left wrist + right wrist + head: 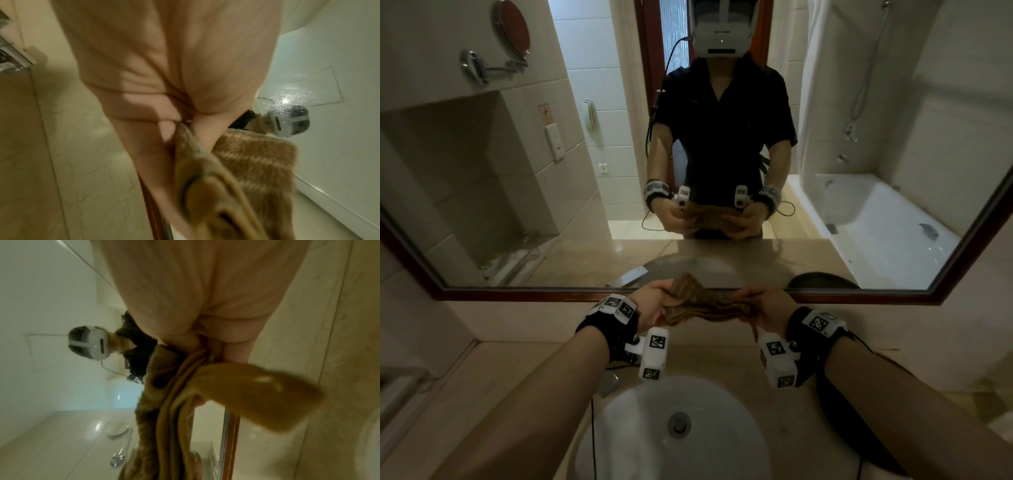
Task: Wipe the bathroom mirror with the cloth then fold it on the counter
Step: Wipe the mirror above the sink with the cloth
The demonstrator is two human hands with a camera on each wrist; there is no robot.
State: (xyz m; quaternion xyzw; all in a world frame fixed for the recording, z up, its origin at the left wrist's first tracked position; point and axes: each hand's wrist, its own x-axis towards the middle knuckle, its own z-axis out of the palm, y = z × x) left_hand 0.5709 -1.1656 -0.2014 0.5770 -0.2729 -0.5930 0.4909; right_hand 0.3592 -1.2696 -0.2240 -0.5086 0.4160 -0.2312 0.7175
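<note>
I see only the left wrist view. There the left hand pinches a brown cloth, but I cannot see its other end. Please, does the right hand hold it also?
Observer: Yes. In the head view the right hand grips the other end of the cloth, bunched between it and the left hand.
Operator: Does the cloth touch the mirror or the counter?
Observer: Neither, as far as I can tell. The head view shows it held in the air, by the lower frame of the mirror, behind the sink.
Operator: Is it already folded?
Observer: The right wrist view shows several layers gathered in the fingers and one loose end hanging free.
</note>
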